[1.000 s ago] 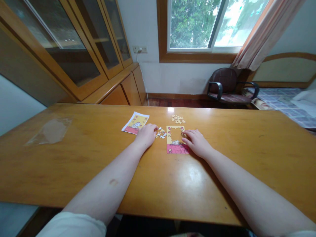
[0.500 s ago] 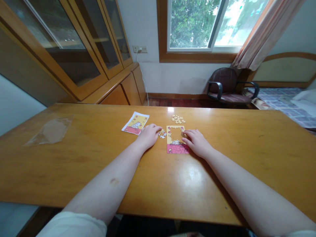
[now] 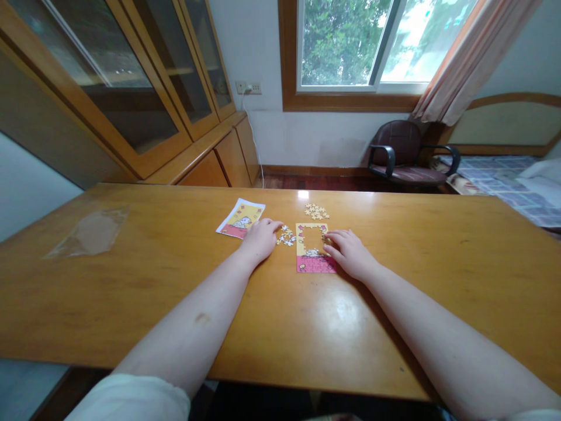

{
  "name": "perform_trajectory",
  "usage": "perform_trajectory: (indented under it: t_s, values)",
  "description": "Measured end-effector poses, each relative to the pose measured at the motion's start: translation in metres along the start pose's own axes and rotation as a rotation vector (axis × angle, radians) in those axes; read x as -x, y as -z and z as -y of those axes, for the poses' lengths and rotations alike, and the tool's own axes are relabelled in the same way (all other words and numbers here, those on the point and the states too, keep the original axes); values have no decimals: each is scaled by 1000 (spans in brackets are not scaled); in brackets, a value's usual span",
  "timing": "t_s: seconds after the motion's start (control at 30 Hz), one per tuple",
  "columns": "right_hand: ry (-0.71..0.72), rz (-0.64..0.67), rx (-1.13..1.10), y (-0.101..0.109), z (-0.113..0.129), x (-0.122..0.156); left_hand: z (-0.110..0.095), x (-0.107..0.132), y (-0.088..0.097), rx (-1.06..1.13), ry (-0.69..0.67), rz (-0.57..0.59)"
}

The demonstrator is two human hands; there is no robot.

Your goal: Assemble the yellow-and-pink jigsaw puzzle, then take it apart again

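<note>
A small jigsaw puzzle [image 3: 313, 263] lies mid-table, its yellow and pink border joined and its middle bare. My right hand [image 3: 349, 252] rests on its right edge, fingers curled with the tips at the upper right side of the frame. My left hand [image 3: 259, 238] lies palm down to the left, fingers loosely bent and reaching toward a small heap of loose pieces [image 3: 286, 236]. Whether a piece is under its fingertips is hidden. A second heap of pale pieces [image 3: 316, 211] sits beyond the puzzle.
A printed reference card [image 3: 241, 218] lies left of my left hand. A clear plastic bag [image 3: 90, 233] lies at the table's far left. Behind the wooden table [image 3: 131, 280] are glass-door cabinets [image 3: 131, 88], a dark armchair [image 3: 401, 155] and a bed [image 3: 517, 181].
My left hand slid right over the loose pieces, then drew back left, uncovering them again. My right hand has stayed on the puzzle's right edge.
</note>
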State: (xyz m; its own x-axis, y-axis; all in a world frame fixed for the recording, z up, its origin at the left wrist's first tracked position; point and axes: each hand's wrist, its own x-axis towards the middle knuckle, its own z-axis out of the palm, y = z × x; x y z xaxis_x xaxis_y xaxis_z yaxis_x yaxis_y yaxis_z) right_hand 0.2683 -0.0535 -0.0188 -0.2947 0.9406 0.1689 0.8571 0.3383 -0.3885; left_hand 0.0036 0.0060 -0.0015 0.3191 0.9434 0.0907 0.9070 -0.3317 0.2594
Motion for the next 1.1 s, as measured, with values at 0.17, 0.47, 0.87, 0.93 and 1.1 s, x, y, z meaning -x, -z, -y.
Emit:
perform_trajectory:
  t_s: [0.17,0.47,0.87,0.93,1.1]
  values:
    - [1,-4,-1,-1,-1,0,2,0,-1,5,4,14]
    - [-11,15,-13,1,0,0,3,-1,-2,-15,14,0]
    - [2,4,-4,2,1,-1,3,6,27,-201,1,136]
    - [6,1,-4,2,1,-2,2,7,29,-192,-16,178]
    - [12,1,-11,3,1,-2,-1,6,27,-171,-15,211]
